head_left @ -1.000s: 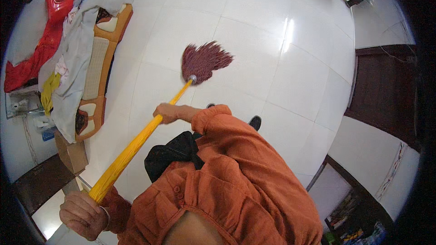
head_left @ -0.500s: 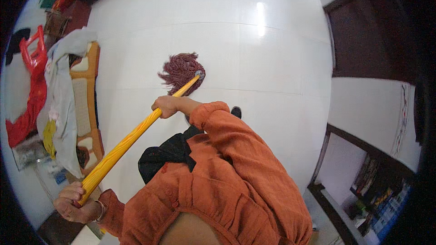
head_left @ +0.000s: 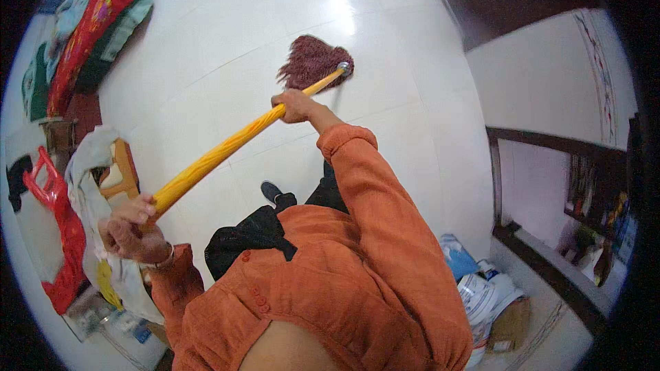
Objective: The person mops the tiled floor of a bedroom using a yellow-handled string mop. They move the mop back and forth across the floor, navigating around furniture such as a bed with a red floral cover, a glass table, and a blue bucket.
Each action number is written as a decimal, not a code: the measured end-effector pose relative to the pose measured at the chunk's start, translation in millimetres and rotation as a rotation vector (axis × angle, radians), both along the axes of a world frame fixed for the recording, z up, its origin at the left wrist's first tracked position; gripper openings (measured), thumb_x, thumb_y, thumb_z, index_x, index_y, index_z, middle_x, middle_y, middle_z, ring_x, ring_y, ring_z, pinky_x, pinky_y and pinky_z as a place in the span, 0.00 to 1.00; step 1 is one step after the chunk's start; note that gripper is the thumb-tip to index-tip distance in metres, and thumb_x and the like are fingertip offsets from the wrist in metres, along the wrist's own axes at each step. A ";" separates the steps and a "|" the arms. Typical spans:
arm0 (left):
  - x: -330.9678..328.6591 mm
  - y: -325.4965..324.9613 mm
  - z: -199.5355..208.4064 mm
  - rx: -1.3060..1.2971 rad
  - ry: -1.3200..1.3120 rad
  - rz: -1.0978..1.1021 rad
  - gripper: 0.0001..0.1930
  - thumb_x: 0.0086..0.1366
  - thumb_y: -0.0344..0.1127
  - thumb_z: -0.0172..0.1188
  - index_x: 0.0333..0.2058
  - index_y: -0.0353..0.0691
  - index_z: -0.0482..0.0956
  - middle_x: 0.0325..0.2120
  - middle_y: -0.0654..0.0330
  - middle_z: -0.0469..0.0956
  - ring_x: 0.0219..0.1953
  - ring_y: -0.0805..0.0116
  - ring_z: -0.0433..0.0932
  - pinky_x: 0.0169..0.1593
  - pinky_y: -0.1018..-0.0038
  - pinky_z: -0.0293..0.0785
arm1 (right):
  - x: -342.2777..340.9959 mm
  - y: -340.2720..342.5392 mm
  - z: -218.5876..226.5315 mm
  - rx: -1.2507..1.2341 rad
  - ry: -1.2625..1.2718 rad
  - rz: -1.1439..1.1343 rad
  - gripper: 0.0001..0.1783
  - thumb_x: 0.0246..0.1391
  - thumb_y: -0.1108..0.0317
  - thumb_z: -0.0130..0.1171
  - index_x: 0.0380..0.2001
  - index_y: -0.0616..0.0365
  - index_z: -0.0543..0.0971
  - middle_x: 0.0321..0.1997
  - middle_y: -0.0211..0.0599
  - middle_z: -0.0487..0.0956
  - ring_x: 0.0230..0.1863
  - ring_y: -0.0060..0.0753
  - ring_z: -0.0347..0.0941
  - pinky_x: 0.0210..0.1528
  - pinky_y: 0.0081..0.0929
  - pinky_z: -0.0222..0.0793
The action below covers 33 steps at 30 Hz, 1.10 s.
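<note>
I hold a mop by its yellow handle (head_left: 220,152), which slants across in front of me from lower left to upper right. Around the handle's top end, at the left, my left hand (head_left: 137,232) is closed. Farther down the shaft, close to the strands, my right hand (head_left: 295,106) grips it with the arm reaching forward. The mop's dark red-brown strands (head_left: 309,62) lie on the pale tiled floor (head_left: 385,124), trailing left from a metal-looking socket at the handle's lower end.
A wooden chair (head_left: 124,165) draped with a pale cloth stands at left, beside a red bag (head_left: 62,227). Farther off at upper left is a bed-like surface with red and green covers (head_left: 103,34). White sacks (head_left: 481,295) and a cardboard box (head_left: 510,323) sit at lower right, below dark-framed shelves (head_left: 557,141).
Both hands and the mop have shifted to the right and farther forward, the strands sliding over the floor. My view has turned, and the sacks and box now show at lower right.
</note>
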<state>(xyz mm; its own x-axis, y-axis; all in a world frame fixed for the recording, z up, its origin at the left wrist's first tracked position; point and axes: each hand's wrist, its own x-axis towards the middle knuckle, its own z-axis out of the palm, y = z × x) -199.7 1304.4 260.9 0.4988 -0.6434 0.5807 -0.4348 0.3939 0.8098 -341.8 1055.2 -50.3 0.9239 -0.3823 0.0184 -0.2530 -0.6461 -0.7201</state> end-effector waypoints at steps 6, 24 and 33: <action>-26.4 -90.1 3.6 -0.050 0.122 -0.395 0.11 0.67 0.33 0.39 0.24 0.39 0.62 0.13 0.59 0.66 0.15 0.70 0.67 0.31 0.64 0.73 | -79.5 -22.6 2.3 -0.008 -0.049 -0.479 0.04 0.42 0.68 0.55 0.24 0.56 0.73 0.24 0.43 0.77 0.29 0.48 0.73 0.32 0.38 0.68; 43.0 28.7 79.6 0.099 0.155 -0.579 0.09 0.62 0.29 0.39 0.22 0.42 0.59 0.07 0.65 0.57 0.08 0.76 0.55 0.18 0.75 0.63 | 13.7 163.9 15.7 -0.033 -0.386 -0.749 0.04 0.36 0.75 0.57 0.20 0.56 0.72 0.21 0.37 0.75 0.26 0.42 0.72 0.29 0.35 0.67; 188.5 229.6 107.1 0.158 0.114 -0.128 0.11 0.64 0.36 0.42 0.22 0.43 0.59 0.08 0.69 0.54 0.11 0.79 0.54 0.19 0.80 0.60 | 220.5 364.2 22.2 0.117 -0.471 -0.462 0.05 0.37 0.69 0.58 0.21 0.53 0.72 0.20 0.36 0.74 0.25 0.44 0.72 0.29 0.38 0.65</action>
<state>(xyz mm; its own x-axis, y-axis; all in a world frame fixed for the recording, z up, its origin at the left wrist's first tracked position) -11.2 1534.0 368.0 0.4637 -0.7840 0.4127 -0.2915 0.3048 0.9067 -121.3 1419.4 -28.1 0.5683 -0.7606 0.3138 -0.1264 -0.4575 -0.8802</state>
